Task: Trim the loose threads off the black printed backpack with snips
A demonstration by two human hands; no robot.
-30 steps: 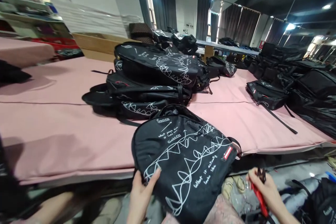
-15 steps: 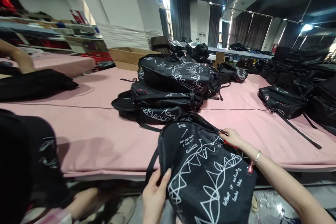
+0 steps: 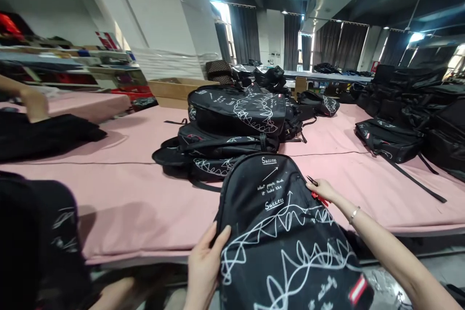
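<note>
Your left hand (image 3: 203,266) grips the backpack (image 3: 286,237) at its left edge, propped against the table (image 3: 127,203) front; your right hand (image 3: 323,190), fingers closed on red-handled snips (image 3: 315,189), works its upper right seam

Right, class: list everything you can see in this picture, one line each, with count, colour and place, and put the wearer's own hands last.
Held backpack: one, black with white scribbles, bottom centre.
Backpack pile: several, black, mid table.
Table cover: one, pink, across the middle.
Bags at right: many, black, far right edge.
Black cloth: one, left, under another person's hand.
Cardboard box: one, brown, behind the pile.
Snips: one, red-handled, in right hand.
Left hand: grips the bag's left edge.
Right hand: at the bag's upper right edge.
</note>
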